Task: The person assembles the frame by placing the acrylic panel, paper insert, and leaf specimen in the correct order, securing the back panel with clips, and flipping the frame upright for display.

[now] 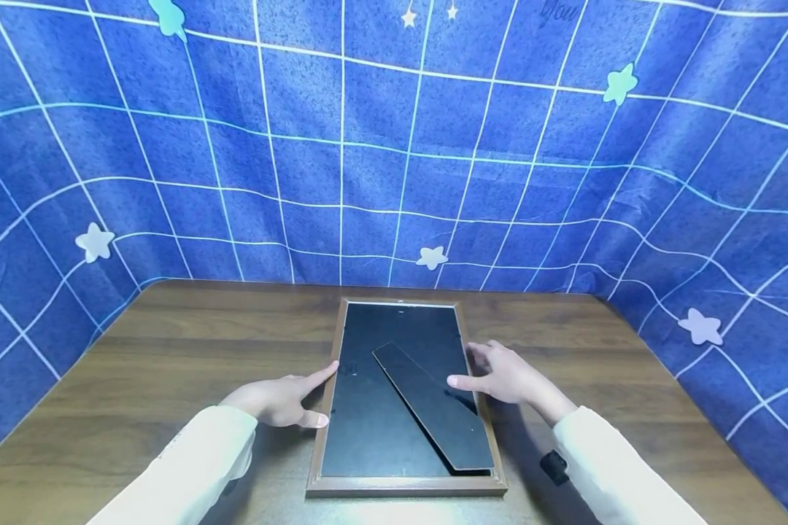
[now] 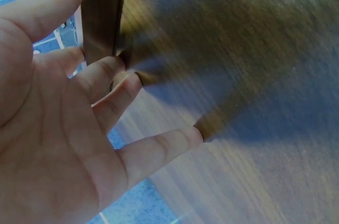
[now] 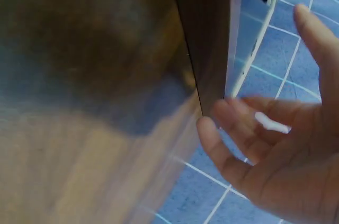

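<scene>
A brown picture frame (image 1: pixel 407 486) lies face down on the table, its black backing board (image 1: pixel 361 445) uppermost. Slanting across the board is a black easel stand (image 1: pixel 433 412), its wide lower end at the bottom right. My left hand (image 1: pixel 279 401) has its thumb and index finger against the frame's left edge; in the left wrist view its other fingers spread toward the tabletop (image 2: pixel 254 171). At the right edge is my right hand (image 1: pixel 508 373), thumb spread over the board. The right wrist view shows its bent fingertips (image 3: pixel 207 128) right at the frame's side (image 3: pixel 209 33).
The wood-grain table (image 1: pixel 236 324) extends to both sides of the frame. Behind it and around its sides hangs a blue cloth (image 1: pixel 302 168) with white grid lines and stars. A small black device (image 1: pixel 554 467) shows at the right sleeve.
</scene>
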Motion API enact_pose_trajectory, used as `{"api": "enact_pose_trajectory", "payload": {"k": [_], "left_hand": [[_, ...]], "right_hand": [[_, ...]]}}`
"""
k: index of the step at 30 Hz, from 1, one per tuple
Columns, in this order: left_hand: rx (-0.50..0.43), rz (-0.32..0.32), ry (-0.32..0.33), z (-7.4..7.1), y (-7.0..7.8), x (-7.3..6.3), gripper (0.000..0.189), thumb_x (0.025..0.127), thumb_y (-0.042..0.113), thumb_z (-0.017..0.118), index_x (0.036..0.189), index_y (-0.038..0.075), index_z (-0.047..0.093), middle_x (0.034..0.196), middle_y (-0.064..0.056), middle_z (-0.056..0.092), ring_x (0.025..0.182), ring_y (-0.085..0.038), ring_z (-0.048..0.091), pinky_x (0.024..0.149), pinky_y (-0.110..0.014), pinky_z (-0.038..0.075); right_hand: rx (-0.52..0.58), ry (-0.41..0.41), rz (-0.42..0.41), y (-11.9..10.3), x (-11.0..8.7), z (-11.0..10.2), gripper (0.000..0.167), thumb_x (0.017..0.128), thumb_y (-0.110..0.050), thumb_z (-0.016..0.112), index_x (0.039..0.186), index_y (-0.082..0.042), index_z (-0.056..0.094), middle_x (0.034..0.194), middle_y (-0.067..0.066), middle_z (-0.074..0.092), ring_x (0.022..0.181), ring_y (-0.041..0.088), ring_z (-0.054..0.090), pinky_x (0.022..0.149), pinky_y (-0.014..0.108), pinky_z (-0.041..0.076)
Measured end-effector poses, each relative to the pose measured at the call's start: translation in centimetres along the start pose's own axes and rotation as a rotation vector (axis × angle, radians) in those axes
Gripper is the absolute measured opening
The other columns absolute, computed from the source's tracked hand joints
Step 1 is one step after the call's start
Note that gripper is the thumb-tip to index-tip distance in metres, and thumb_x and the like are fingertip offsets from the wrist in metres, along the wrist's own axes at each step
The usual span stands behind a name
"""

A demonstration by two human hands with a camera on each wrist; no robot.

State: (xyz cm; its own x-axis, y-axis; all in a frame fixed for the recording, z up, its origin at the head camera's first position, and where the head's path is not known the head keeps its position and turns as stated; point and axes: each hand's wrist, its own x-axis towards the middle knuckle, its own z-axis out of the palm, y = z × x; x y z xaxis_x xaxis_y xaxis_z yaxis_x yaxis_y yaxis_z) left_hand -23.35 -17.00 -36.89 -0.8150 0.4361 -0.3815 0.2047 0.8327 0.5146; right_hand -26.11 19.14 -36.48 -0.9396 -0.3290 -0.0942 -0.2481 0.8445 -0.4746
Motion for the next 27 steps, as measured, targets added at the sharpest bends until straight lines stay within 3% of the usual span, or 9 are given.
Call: {"api": "enact_pose_trajectory", "payload": {"k": [3,9,15,18,20,27], "left_hand": [[-0.002,-0.006,0.006,0.0,0.0,0.0,0.09,0.094,0.027,0.074,0.163,0.009,0.02,0.156,-0.029,0.037,0.143,-0.05,0.034,0.113,-0.067,0.028],[-0.019,0.015,0.013,0.0,0.1,0.0,0.09,0.094,0.027,0.074,0.162,0.008,0.019,0.154,-0.031,0.039,0.142,-0.051,0.036,0.112,-0.068,0.028],[-0.037,0.03,0.029,0.2,0.2,0.2,0.091,0.093,0.025,0.076,0.162,0.008,0.02,0.143,-0.03,0.053,0.14,-0.05,0.04,0.112,-0.068,0.03],[-0.031,0.019,0.046,0.3,0.2,0.2,0.093,0.091,0.025,0.077,0.161,0.005,0.019,0.144,-0.03,0.051,0.138,-0.051,0.041,0.111,-0.067,0.031],[-0.032,0.006,0.061,0.4,0.2,0.2,0.097,0.09,0.026,0.078,0.16,0.001,0.017,0.152,-0.031,0.042,0.138,-0.052,0.04,0.112,-0.065,0.031],[-0.134,-0.052,0.068,0.2,0.4,0.1,0.101,0.087,0.023,0.081,0.159,-0.004,0.017,0.157,-0.034,0.03,0.144,-0.056,0.026,0.114,-0.069,0.023]], "right_hand": [[0.005,0.0,0.024,0.3,-0.7,0.3,0.101,0.086,-0.056,0.076,0.146,0.016,0.039,0.137,0.036,0.053,0.129,0.048,0.05,0.104,0.061,0.043],[0.141,-0.051,0.001,1.2,-1.0,1.1,0.087,0.087,-0.045,0.078,0.137,0.019,0.048,0.105,0.015,0.071,0.097,0.026,0.065,0.086,0.047,0.055],[0.203,-0.07,0.068,1.5,-0.8,1.5,0.092,0.088,-0.047,0.076,0.14,0.021,0.043,0.097,0.011,0.067,0.088,0.023,0.06,0.076,0.041,0.053],[0.259,-0.076,0.108,1.6,-0.7,1.7,0.084,0.093,-0.043,0.071,0.142,0.019,0.042,0.091,0.009,0.063,0.079,0.02,0.057,0.067,0.034,0.049],[0.297,-0.074,0.129,1.5,-0.7,1.8,0.078,0.096,-0.038,0.068,0.142,0.018,0.042,0.084,0.008,0.059,0.071,0.019,0.055,0.062,0.032,0.046],[0.314,-0.05,0.141,0.8,-0.4,1.7,0.051,0.099,-0.02,0.066,0.135,0.015,0.053,0.089,0.008,0.066,0.071,0.02,0.062,0.063,0.037,0.057]]}}
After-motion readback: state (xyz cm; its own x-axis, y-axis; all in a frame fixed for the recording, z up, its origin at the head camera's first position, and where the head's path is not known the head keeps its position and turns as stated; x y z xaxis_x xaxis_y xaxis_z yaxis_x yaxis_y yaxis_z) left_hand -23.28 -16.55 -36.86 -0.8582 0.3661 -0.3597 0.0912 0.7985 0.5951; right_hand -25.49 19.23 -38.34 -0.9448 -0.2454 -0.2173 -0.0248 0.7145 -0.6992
